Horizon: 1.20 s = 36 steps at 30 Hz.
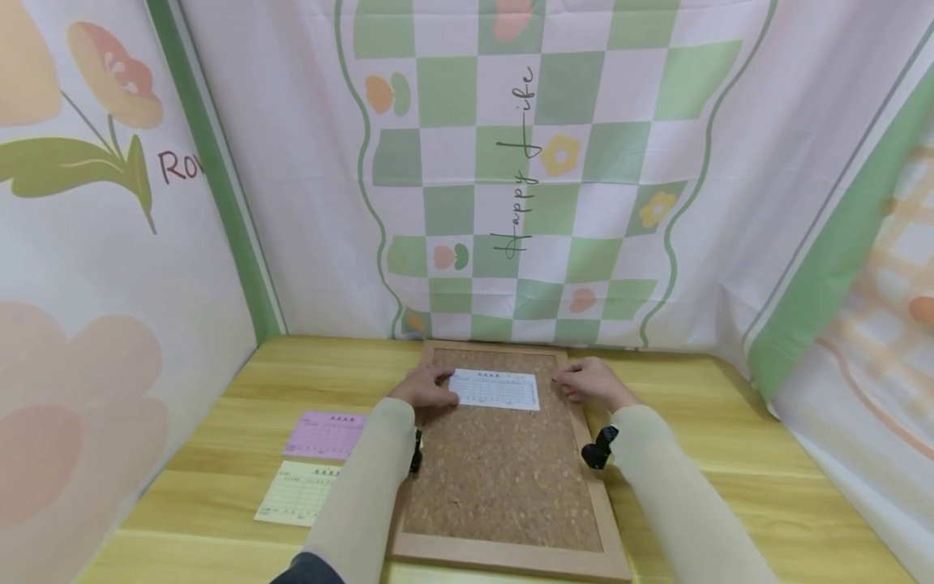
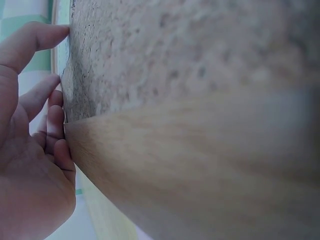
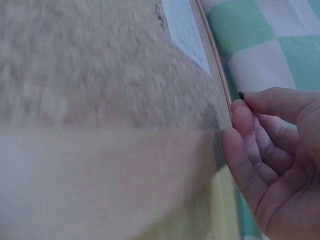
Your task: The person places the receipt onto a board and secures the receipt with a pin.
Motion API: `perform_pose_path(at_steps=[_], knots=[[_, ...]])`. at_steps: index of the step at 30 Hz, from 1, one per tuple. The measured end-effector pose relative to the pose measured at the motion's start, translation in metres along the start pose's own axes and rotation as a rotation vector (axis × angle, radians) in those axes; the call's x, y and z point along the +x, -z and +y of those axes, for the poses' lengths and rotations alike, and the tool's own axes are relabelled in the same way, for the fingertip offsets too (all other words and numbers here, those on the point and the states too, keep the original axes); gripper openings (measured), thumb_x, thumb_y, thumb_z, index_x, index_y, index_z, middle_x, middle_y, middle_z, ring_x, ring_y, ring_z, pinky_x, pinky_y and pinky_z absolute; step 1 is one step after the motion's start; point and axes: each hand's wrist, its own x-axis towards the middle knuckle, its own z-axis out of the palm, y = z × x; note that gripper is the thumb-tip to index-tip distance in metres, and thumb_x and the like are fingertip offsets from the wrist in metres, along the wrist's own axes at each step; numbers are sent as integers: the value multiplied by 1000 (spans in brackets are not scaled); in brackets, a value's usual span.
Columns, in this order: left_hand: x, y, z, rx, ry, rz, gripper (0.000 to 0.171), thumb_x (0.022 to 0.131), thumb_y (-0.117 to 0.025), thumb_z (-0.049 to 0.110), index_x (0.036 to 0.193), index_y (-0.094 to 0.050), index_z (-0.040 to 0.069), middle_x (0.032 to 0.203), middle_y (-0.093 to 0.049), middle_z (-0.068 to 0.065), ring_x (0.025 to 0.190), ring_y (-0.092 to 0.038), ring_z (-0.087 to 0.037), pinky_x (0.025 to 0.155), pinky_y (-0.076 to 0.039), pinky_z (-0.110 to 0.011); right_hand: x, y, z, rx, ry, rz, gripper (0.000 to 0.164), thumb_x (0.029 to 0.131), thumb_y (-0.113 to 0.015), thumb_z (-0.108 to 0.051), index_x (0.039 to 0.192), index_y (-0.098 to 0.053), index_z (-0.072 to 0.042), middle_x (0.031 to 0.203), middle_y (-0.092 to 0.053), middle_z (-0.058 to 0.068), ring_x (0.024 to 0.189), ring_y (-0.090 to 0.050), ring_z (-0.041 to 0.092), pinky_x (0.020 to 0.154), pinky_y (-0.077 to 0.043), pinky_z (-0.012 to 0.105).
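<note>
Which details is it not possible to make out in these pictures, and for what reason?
Head view: the print on the white slip is too small to read.
Head view: the left sleeve covers the right ends of the pink slip and yellow slip.
Right wrist view: the right hand hides most of the dark thing it pinches.
Right wrist view: the top edge cuts off the white slip.

Rear fabric curtain [image 1: 299, 162]: printed with green-and-white checkerboard [image 1: 503, 154] and vertical lettering "Happy Life", hung behind wood-grain tabletop [image 1: 700, 430]. Left curtain [image 1: 109, 259]: floral print, green border strip [image 1: 208, 154]. Right curtain [image 1: 901, 268]: orange-and-white gingham, green edge band [image 1: 839, 259]. Lighting: diffuse
</note>
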Motion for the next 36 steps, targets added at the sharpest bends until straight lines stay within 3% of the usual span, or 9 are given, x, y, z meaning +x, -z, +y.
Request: perform_pose_path(at_steps=[12, 20, 25, 31, 36], knots=[[-3, 0, 4, 18, -2, -6, 70, 85, -74, 33, 149, -50, 16, 158, -33, -15, 145, -26, -35, 114, -28, -51, 10, -22, -10, 31, -1, -25, 32, 99, -62, -13, 118, -66, 12, 84, -69, 5, 73, -63, 9, 68, -57, 28], [-3, 1, 4, 8, -13, 7, 72, 82, -75, 31, 148, -51, 14, 160, -29, -17, 146, -24, -38, 114, -26, -52, 15, -38, -16, 127, -41, -16, 29, 96, -65, -13, 117, -69, 6, 70, -62, -1, 59, -52, 4, 54, -45, 19], [-2, 0, 2, 32, -31, -2, 72, 83, -74, 32, 148, -51, 14, 156, -36, -16, 144, -29, -36, 113, -29, -50, 19, -49, -20, 140, -43, 4, 30, 96, -66, -15, 117, -69, 6, 64, -58, -4, 54, -47, 3, 51, -42, 18], [-2, 0, 2, 34, -31, 3, 71, 82, -74, 31, 147, -51, 13, 152, -40, -16, 140, -33, -35, 112, -31, -48, 23, -65, -30, 147, -12, -19, 33, 97, -64, -16, 121, -67, 7, 69, -59, 0, 57, -46, 6, 53, -41, 20], [-3, 1, 3, 37, -22, 8, 71, 83, -74, 32, 147, -51, 13, 152, -40, -16, 140, -34, -35, 112, -31, -49, 27, -78, -37, 174, -24, 23, 32, 98, -65, -15, 121, -68, 5, 79, -66, 3, 59, -48, 7, 54, -42, 20]])
